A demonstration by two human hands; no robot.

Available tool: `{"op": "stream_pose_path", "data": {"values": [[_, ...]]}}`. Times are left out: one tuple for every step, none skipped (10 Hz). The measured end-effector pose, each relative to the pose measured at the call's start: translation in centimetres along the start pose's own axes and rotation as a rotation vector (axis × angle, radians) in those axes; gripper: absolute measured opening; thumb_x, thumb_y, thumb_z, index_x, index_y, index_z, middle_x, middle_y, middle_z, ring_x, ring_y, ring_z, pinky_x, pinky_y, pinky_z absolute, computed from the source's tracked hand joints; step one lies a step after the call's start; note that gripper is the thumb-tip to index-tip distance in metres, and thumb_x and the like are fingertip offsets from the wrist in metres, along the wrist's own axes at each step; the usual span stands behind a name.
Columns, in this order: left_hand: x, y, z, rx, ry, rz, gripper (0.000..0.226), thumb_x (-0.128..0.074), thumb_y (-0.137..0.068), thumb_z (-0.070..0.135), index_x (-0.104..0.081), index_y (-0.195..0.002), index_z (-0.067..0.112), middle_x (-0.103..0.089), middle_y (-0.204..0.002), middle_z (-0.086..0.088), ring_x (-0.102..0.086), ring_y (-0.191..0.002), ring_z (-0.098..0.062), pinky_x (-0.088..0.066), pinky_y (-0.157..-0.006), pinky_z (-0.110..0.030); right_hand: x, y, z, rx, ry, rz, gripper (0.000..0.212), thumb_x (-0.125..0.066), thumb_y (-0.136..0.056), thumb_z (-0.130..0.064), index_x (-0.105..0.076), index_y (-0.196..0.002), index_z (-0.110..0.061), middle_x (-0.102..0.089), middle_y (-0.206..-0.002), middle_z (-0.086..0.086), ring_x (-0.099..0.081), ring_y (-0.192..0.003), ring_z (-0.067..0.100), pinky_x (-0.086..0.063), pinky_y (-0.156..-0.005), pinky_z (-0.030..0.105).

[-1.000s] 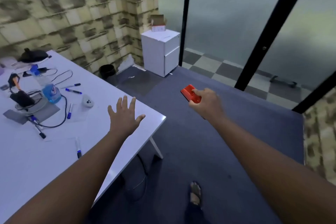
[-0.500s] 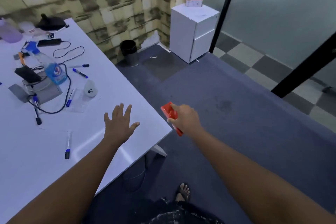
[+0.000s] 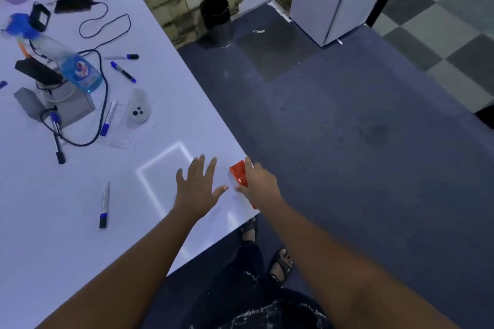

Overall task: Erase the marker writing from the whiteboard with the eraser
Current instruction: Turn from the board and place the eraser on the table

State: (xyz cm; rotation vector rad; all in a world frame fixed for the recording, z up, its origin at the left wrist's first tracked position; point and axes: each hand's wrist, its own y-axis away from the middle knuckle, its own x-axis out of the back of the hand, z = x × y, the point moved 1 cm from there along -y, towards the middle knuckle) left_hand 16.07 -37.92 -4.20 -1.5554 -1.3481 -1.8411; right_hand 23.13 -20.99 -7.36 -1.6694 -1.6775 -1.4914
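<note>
Desk clutter: At far left we note a spray bottle [image 3: 77, 69], cables and several markers [image 3: 104, 204] on the white desk [image 3: 40, 222]; their layout matches the earlier frames.
Left hand: We see the left hand [image 3: 196, 188] flat over the desk near its corner, fingers spread, grip released and holding nothing, as before.
Eraser: The red eraser [image 3: 239, 174] now sits at the desk's edge, just right of the left hand; a second ago it was held out over the carpet.
Right hand: The right hand [image 3: 259, 185] grasps the eraser, grip clenched around it.
Whiteboard: We cannot see any whiteboard or marker writing.
Task reading: We judge the eraser is being set down; wiping appears finished.
</note>
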Motion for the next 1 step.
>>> {"op": "stream_pose_path", "data": {"values": [[0.92,-2.57,0.99,-0.049,-0.037,0.0,0.095,-0.003,-0.088,0.074,-0.001,-0.17,0.026,-0.003,-0.178,-0.011,-0.007,-0.165,-0.029,-0.017,-0.128,-0.059,0.99,-0.73,1.56,-0.067,-0.117,-0.021,0.093,-0.054,-0.097,-0.066,-0.016,-0.164,-0.014,-0.049,-0.144,0.016,-0.057,-0.126,0.034,-0.048,-0.099,0.042]]}}
